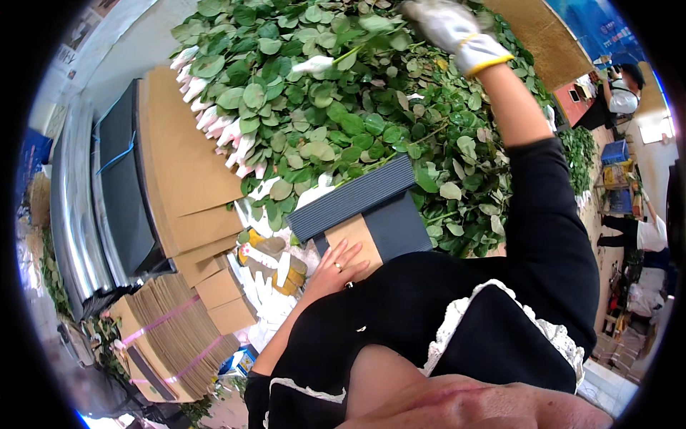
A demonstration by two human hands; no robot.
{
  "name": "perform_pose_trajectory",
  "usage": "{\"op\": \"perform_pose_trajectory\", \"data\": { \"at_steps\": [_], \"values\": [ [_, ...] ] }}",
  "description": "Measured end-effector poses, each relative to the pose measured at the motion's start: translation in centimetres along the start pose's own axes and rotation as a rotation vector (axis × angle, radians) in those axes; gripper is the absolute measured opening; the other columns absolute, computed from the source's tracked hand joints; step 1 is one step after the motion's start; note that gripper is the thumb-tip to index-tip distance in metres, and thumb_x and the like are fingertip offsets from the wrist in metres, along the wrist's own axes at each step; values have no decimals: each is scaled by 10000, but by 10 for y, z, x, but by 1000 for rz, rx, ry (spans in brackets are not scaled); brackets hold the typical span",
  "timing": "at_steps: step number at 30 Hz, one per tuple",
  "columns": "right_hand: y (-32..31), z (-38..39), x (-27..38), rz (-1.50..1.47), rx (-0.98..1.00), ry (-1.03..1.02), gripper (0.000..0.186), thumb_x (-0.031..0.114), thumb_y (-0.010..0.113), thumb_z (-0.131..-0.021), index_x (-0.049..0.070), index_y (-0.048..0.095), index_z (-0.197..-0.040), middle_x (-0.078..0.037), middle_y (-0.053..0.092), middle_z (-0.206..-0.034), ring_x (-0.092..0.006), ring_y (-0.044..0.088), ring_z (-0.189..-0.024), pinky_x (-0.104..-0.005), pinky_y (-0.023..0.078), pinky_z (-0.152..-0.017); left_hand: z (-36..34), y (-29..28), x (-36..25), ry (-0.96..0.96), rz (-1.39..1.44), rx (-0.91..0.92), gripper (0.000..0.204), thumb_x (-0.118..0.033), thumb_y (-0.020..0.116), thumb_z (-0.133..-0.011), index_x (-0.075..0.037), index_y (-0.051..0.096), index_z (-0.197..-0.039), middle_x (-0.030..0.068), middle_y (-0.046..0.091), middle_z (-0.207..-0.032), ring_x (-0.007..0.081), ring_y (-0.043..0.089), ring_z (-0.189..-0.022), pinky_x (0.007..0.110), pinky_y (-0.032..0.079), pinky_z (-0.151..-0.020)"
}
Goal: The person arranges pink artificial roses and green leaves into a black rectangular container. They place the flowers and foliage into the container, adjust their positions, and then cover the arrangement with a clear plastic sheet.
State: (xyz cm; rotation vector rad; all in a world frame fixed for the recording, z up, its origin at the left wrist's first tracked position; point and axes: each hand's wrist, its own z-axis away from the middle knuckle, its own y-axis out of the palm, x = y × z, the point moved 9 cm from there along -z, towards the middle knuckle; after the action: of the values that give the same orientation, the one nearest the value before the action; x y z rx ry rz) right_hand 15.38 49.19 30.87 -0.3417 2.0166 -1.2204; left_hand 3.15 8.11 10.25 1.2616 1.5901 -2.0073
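My left hand [336, 268], bare and with a ring, lies with fingers spread flat on a tan cardboard piece [356, 242]. Under and beyond the cardboard is a dark grey sheet [397, 227], its ribbed strip [351, 198] folded up along the far side. My right hand [446, 27], in a white glove with a yellow cuff edge, is stretched out at the far edge of a big heap of leafy stems [336, 121]. It is blurred by motion, and its fingers cannot be made out. White-wrapped flower heads [221, 132] stick out along the heap's left side.
Large cardboard sheets [182, 157] and dark sheets [123, 186] stand to the left. Below them is a strapped cardboard stack [168, 336]. White paper strips [268, 300] and a yellow-and-grey glove [286, 268] lie left of my left hand. Two other people [623, 96] are at the far right.
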Motion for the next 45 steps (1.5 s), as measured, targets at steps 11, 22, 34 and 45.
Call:
{"op": "perform_pose_trajectory", "data": {
  "at_steps": [11, 22, 34, 45],
  "values": [
    [99, 136, 151, -181, 1071, -371, 377, 168, 496, -894, 41, 628, -1224, -185, 621, -1255, -315, 620, -1138, -395, 506, -954, 8, 6, 0, 143, -116, -1, 419, -183, 618, -839, -159, 610, -1257, 46, 525, -1406, 261, 448, -1348, 440, 352, -1117],
    [135, -215, 160, 168, 51, -425, 342, 168, 484, -930, -3, 564, -1216, -196, 643, -1161, -351, 662, -953, -438, 543, -854, 32, 74, 91, -516, 1122, 127, 362, -174, 594, -945, -12, 588, -1268, 85, 585, -1336, 203, 545, -1251, 313, 407, -1062],
    [-41, -97, 140, -452, 39, 33, 272, 178, 515, -894, 77, 667, -1096, -116, 668, -1157, -259, 655, -1068, -384, 536, -850, 13, -7, 11, -132, 300, -226, 189, -138, 678, -827, -154, 702, -1013, -7, 691, -1111, 198, 652, -1092, 307, 532, -904],
    [71, -124, 133, -523, 162, 85, 311, 169, 418, -937, 20, 668, -1049, -206, 660, -1131, -363, 656, -1017, -452, 532, -868, 1, -35, -24, 66, 48, -307, 193, -61, 712, -766, -45, 699, -957, 77, 708, -1065, 261, 667, -1067, 347, 535, -891]
  ]
}}
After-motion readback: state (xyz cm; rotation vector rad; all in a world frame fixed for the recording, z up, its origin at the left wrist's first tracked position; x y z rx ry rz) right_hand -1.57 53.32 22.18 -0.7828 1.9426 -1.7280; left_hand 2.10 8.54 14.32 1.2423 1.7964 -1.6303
